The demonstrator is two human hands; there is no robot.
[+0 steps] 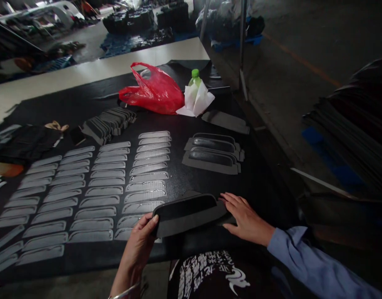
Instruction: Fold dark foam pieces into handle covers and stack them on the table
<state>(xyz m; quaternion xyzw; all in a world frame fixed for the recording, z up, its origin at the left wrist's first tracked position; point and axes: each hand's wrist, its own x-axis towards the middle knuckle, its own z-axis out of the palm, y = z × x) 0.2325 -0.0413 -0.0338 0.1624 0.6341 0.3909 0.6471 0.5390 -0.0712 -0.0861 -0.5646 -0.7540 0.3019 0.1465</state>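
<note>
My left hand (140,236) pinches the left end of a long flat dark grey panel (187,223), thumb on top. A black strip with a rounded outline lies along the panel's upper part. At the panel's right end is my right hand (248,220), its fingers stretched out and apart; the fingertips are at the edge, and I cannot tell whether they press on it. Just beyond, similar dark grey panels (209,166) with glossy black insets lie overlapped. To the left, grey strips (96,212) with shiny curved edges are laid in several columns.
On the black-covered table (178,187), a red plastic bag (156,93) stands beside a green-capped bottle (195,74) with white paper (199,101) round it. Stacked grey pieces (108,123) lie at the back left, a plain grey panel (225,120) at the back right. A dark sheet stack (353,120) stands right.
</note>
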